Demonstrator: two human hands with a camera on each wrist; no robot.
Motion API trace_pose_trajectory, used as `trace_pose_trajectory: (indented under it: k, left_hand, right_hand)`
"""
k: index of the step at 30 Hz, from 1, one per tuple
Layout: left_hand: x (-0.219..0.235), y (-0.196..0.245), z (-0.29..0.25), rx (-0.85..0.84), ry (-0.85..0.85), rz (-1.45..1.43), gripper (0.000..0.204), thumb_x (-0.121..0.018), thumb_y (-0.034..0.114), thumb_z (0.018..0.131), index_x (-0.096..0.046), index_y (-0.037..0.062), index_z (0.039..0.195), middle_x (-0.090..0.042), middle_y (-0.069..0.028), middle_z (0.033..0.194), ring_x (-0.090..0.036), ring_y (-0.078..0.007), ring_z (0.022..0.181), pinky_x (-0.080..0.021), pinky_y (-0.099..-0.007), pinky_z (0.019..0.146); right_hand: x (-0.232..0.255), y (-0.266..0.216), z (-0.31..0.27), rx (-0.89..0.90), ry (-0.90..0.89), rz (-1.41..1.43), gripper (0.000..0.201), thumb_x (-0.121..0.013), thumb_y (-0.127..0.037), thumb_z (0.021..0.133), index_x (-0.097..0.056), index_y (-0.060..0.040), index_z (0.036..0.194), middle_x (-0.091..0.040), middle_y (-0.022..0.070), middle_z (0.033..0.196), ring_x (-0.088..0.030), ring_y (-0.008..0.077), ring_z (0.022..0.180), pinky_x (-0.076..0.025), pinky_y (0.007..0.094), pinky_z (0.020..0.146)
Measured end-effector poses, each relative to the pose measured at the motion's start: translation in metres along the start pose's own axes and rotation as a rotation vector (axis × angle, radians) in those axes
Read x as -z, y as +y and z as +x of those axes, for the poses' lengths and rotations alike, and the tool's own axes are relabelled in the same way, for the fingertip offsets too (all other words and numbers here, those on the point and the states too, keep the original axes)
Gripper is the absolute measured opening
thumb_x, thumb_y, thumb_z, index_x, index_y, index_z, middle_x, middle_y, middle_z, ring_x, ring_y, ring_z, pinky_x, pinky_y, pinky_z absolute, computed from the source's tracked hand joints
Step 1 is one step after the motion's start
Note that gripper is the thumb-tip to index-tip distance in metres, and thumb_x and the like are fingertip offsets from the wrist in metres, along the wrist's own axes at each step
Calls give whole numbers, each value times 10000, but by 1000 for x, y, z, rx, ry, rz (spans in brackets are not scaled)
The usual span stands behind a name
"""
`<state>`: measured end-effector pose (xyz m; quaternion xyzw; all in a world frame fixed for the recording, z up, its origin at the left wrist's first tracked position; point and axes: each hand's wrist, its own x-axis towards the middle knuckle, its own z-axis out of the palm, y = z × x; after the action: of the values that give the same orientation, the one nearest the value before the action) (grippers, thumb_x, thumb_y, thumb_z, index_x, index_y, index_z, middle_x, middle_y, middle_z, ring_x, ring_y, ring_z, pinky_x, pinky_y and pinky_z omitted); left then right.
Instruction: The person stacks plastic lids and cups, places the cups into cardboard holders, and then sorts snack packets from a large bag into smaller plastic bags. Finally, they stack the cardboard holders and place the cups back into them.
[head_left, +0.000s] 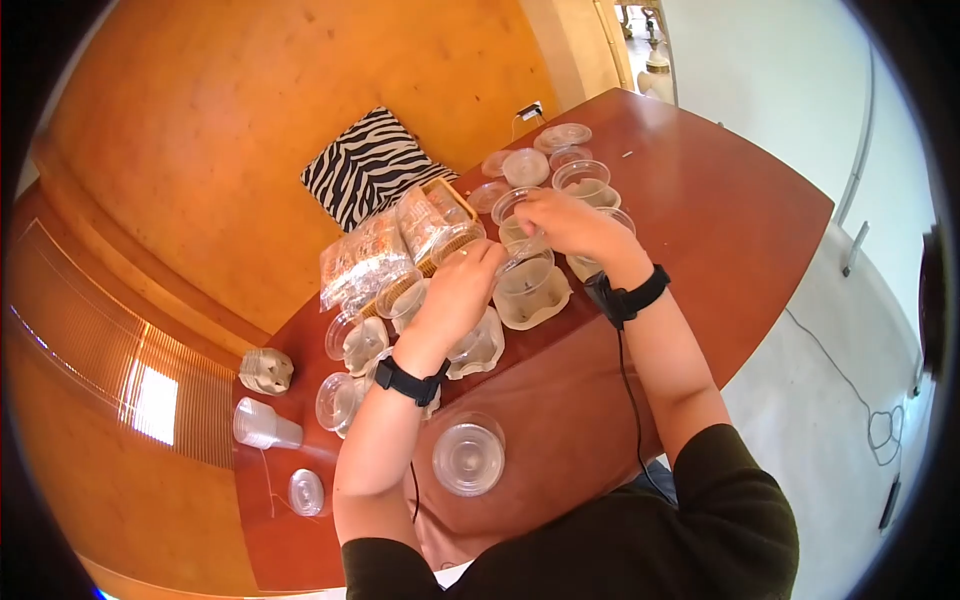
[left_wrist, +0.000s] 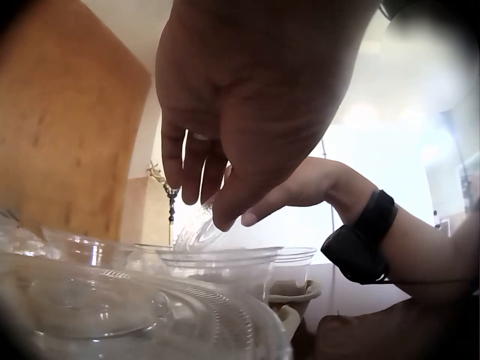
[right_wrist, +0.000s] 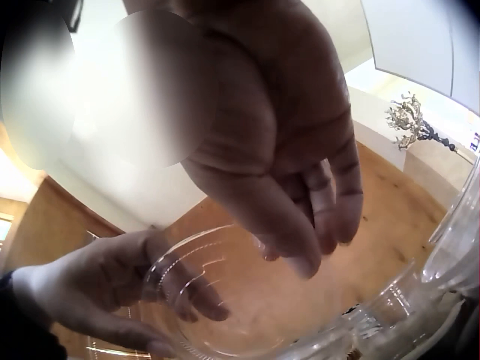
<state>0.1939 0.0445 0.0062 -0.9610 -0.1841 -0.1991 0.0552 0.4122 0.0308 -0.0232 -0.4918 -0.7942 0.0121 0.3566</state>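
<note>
Between the two hands a clear plastic lid (right_wrist: 180,281) (left_wrist: 196,226) stands tilted above rows of cups. My left hand (head_left: 460,295) (left_wrist: 255,97) (right_wrist: 112,289) pinches its near side with bent fingers. On the other side, the thumb and fingertips of my right hand (head_left: 580,230) (right_wrist: 285,135) (left_wrist: 300,187) pinch at its rim, the contact partly hidden. Beneath and around the hands, clear cups (head_left: 530,282) sit in grey moulded cup carriers (head_left: 535,308) (left_wrist: 296,291).
Plastic-wrapped packs (head_left: 365,250) and a wicker basket (head_left: 440,187) lie beyond the left hand. Loose clear lids (head_left: 525,167) are at the far end of the red-brown table (head_left: 720,220). Stacked cups (head_left: 265,424) and stacked carriers (head_left: 266,371) stand at left; a round clear stack (head_left: 468,460) is near the body.
</note>
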Motion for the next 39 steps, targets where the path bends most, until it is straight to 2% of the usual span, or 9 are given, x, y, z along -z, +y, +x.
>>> trace_pose_trajectory:
  k: [5,8,11,13,17,20,23,31,39]
  left_hand:
    - [-2,2,-3,7,-102,52,325,-618,-18,742,-493,38,1037,-573,-171,1019,-570,-394,908,-474,-451,753]
    - [4,9,-5,43,-204,-8,309,-543,-23,767,-507,14,1071,-555,-168,1030,-561,-372,948,-457,-437,816]
    - [4,5,-7,-47,-210,-89,311,-587,42,797,-512,1,1096,-559,-186,1046,-555,-381,974,-455,-432,832]
    - [3,7,-3,53,-238,-147,325,-630,102,809,-517,-3,1095,-560,-197,1058,-551,-390,984,-454,-429,844]
    - [-1,7,6,175,-203,-194,449,-686,194,820,-508,-14,1175,-567,-218,1133,-537,-395,1055,-446,-409,893]
    - [-1,7,15,232,-324,-296,544,-686,249,834,-489,-2,1275,-529,-210,1282,-488,-340,1212,-394,-362,993]
    - [-7,-1,19,211,-427,-332,550,-701,238,822,-504,0,1277,-514,-207,1309,-480,-316,1234,-378,-348,1012]
    - [-12,-8,22,247,-509,-329,498,-712,208,809,-544,3,1230,-555,-177,1265,-509,-292,1198,-389,-344,996]
    - [-16,-4,15,201,-355,-302,456,-723,198,787,-575,39,1188,-578,-160,1144,-543,-316,1077,-427,-361,917]
  right_hand:
    - [-16,16,-5,-26,-120,-49,142,-528,32,735,-561,-53,843,-586,133,868,-569,333,843,-451,405,700]
    - [-16,11,-6,-72,-198,-82,184,-543,42,714,-604,-51,860,-608,142,867,-589,339,860,-467,400,722]
    - [-5,-2,-3,-184,-281,-103,174,-598,-4,702,-641,-48,865,-621,147,852,-601,338,868,-478,399,735]
    - [-4,-9,1,-270,-335,-143,171,-658,-64,689,-655,-43,859,-629,151,837,-610,339,853,-484,403,720]
    - [-13,2,2,-143,-294,-147,252,-746,-152,621,-659,-40,829,-625,157,793,-618,336,792,-486,420,674]
    - [-13,6,-2,-151,-246,-82,278,-770,-167,588,-660,-36,806,-622,157,763,-619,330,763,-481,422,652]
    - [-11,5,-1,-189,-269,-62,269,-779,-160,567,-656,-27,765,-617,151,726,-617,325,734,-474,419,634]
    - [-19,6,7,-205,-303,-131,240,-789,-128,534,-628,-11,668,-604,132,658,-611,315,676,-468,412,602]
    - [-15,-6,2,-173,-285,-183,261,-775,-111,578,-653,-44,798,-642,126,774,-634,326,776,-494,404,653]
